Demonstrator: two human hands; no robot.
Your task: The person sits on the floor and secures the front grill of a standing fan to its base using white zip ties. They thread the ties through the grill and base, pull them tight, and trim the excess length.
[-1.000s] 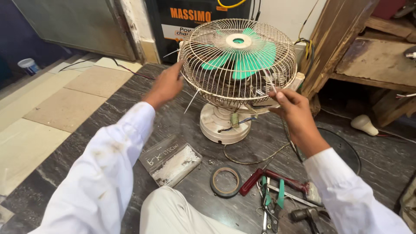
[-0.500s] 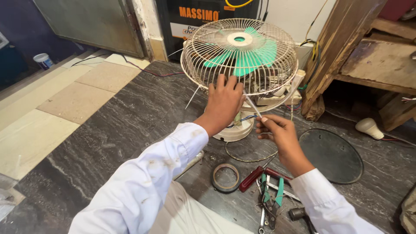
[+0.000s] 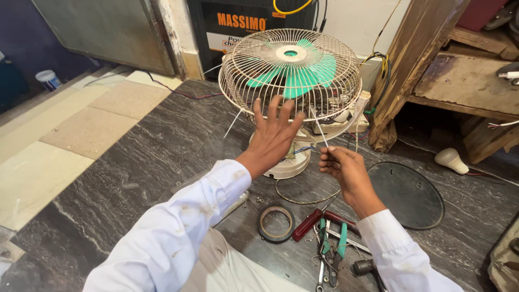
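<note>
A small cream-coloured table fan with a round wire cage and green blades [image 3: 290, 73] was seen standing on a dark, veined stone floor [image 3: 135, 162], tipped so that the cage faced upward and toward the camera. The left hand [image 3: 273, 135] was held open with the fingers spread, the fingertips resting against the lower front edge of the wire cage; nothing was grasped by it. The right hand [image 3: 346, 167] was closed in a pinch on a thin white cable tie [image 3: 320, 130], which ran up from the thumb and forefinger to the rim of the cage. Whether the tie was already threaded through the wires could not be told.

Beneath the cage, the fan's round cream base [image 3: 289, 165] was partly hidden by the left hand, with thin coloured wires visible beside it. A loop of thin wire [image 3: 305, 197] lay on the floor just in front of the base. Nearer the person, a roll of black tape [image 3: 276, 223] was lying flat, and just beside it a red-handled screwdriver [image 3: 308, 224] and green-handled pliers [image 3: 332, 249] were laid together. A dark round disc [image 3: 405, 194] was lying to the right of the right hand, and a white light bulb [image 3: 451, 160] rested beyond it near a worn wooden bench [image 3: 459, 81].
</note>
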